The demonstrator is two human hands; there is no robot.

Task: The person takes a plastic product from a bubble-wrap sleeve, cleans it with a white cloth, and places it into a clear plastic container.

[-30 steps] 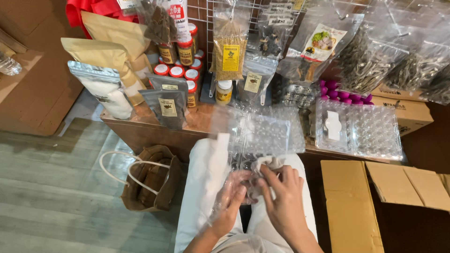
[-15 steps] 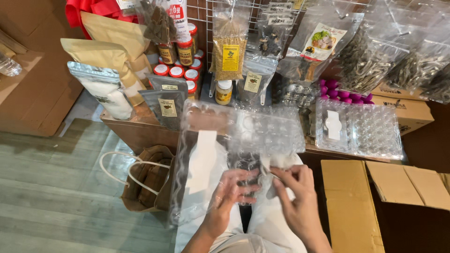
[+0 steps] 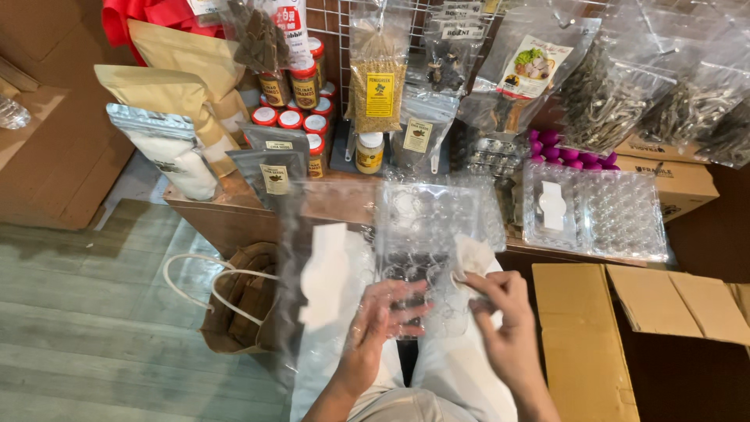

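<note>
A clear plastic tray with round cells (image 3: 426, 227) is held upright over my lap. My left hand (image 3: 383, 324) grips its lower edge from the left, fingers spread against the plastic. At the tray's right side my right hand (image 3: 500, 312) pinches a small white cloth or paper (image 3: 475, 254) against it. A clear plastic sleeve with a white patch (image 3: 326, 273) hangs to the left of the tray. I cannot tell whether it is attached to the tray.
A low wooden shelf (image 3: 211, 205) carries foil and paper pouches (image 3: 168, 148), red-capped jars (image 3: 301, 117) and hanging bags of dried goods (image 3: 379, 86). More clear cell trays (image 3: 609, 215) lie at right. Open cardboard boxes (image 3: 586, 328) stand right; a woven bag (image 3: 238, 301) stands left.
The tray has come up and spread wider in front of me. The clear sleeve swung out to the left. My hands moved slightly apart, the right one now higher on the tray's edge.
</note>
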